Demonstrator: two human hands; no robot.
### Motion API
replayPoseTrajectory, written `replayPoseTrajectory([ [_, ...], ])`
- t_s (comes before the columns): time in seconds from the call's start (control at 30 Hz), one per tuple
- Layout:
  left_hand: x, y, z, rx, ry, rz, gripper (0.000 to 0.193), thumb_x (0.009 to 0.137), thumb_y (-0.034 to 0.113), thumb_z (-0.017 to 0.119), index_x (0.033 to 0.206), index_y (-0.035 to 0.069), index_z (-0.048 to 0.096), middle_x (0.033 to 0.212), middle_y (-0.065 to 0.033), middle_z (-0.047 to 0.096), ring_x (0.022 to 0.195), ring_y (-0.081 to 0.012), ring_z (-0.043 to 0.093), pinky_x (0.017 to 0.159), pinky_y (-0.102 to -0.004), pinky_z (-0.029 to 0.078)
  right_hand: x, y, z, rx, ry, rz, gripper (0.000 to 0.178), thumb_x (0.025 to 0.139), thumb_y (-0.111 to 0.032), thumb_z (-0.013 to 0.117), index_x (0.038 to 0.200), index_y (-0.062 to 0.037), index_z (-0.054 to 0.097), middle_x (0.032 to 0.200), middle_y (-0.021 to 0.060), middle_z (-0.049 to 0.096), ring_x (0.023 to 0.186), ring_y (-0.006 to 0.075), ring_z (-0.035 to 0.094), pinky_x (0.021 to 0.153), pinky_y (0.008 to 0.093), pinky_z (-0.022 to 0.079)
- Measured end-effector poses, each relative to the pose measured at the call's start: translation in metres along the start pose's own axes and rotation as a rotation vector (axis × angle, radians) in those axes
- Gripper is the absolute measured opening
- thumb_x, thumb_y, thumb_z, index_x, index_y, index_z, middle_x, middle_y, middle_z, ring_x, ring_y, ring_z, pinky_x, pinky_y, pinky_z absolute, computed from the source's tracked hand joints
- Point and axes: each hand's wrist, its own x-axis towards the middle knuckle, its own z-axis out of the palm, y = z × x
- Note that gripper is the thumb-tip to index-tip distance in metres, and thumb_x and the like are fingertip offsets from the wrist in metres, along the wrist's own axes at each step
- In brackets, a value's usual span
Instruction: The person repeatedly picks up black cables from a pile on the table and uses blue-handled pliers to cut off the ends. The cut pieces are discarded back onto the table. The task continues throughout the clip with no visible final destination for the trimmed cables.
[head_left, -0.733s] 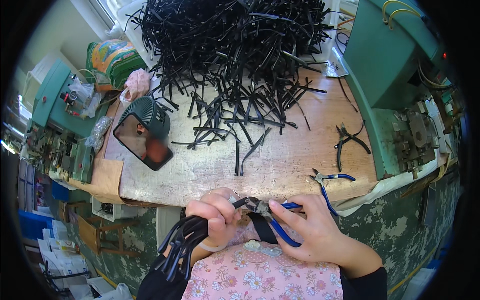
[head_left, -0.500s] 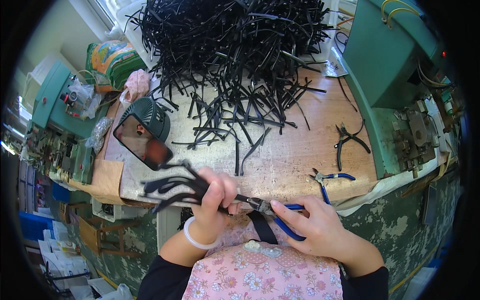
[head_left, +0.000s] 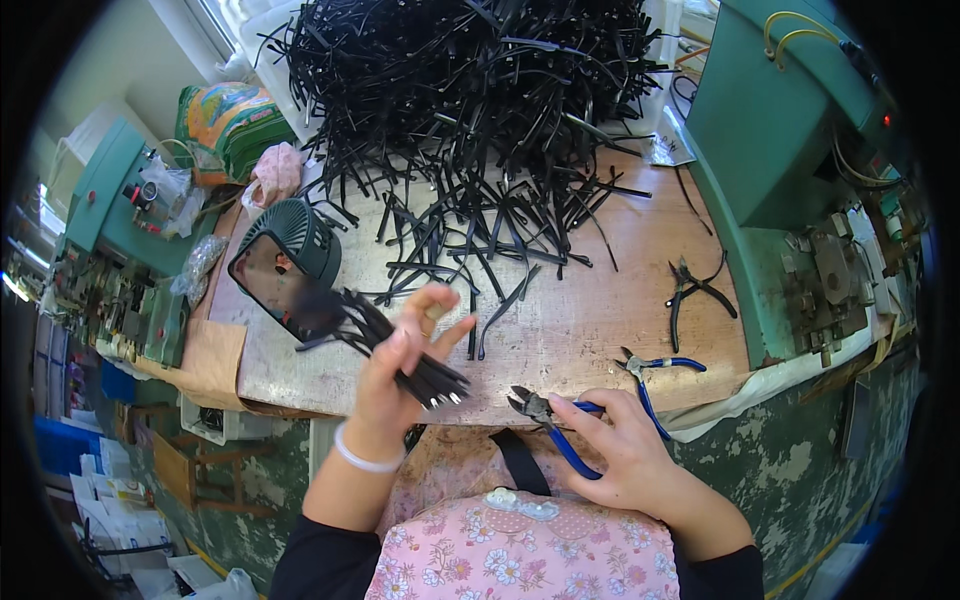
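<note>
My left hand (head_left: 382, 392) grips a fanned bunch of black eyeglass temples (head_left: 436, 380) between thumb and palm, their metal-tipped ends pointing to the right. Its index and other fingers are raised and spread above the bunch, somewhat blurred. In my right hand (head_left: 632, 445) is a pair of blue-handled diagonal cutters (head_left: 537, 408), jaws apart and pointing left, just short of the bunch. Beyond both hands, loose temples (head_left: 510, 300) lie scattered over the worn tabletop (head_left: 590, 330), in front of a large heap of black temples (head_left: 470, 90).
A phone (head_left: 275, 275) leans against a dark green fan (head_left: 310, 235) at left. Other blue-handled cutters (head_left: 655, 375) and black-handled pliers (head_left: 690, 295) lie at right. Green machines flank the table, one at left (head_left: 105, 200) and one at right (head_left: 760, 130).
My left hand has moved left and away from the cutters, its fingers lifting and spreading. The cutters' jaws, earlier at a temple's end, are now free of it.
</note>
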Motion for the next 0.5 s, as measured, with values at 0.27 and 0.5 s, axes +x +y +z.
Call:
replayPoseTrajectory([
  [0.27,0.077,-0.009,-0.022,1.673,-0.399,0.125,0.034,0.079,0.005,0.062,0.113,0.009,0.062,0.098,-0.0143,0.067,0.091,-0.0328,0.065,0.076,-0.0407,0.052,-0.002,-0.004,-0.002,0.01,-0.046,-0.013,0.064,0.073,-0.018,0.075,0.134,-0.0155,0.056,0.11,0.0142,0.053,0.091,0.03,0.057,0.082,0.0396,0.047],
  [0.5,0.109,-0.018,-0.02,1.616,-0.422,-0.418,0.032,0.084,0.03,0.067,0.106,0.007,0.067,0.089,-0.0177,0.069,0.087,-0.0348,0.066,0.077,-0.0435,0.051,-0.008,0.001,-0.003,0.028,-0.076,-0.001,0.065,0.074,-0.02,0.074,0.135,-0.016,0.054,0.111,0.0145,0.053,0.096,0.0315,0.056,0.085,0.0402,0.046],
])
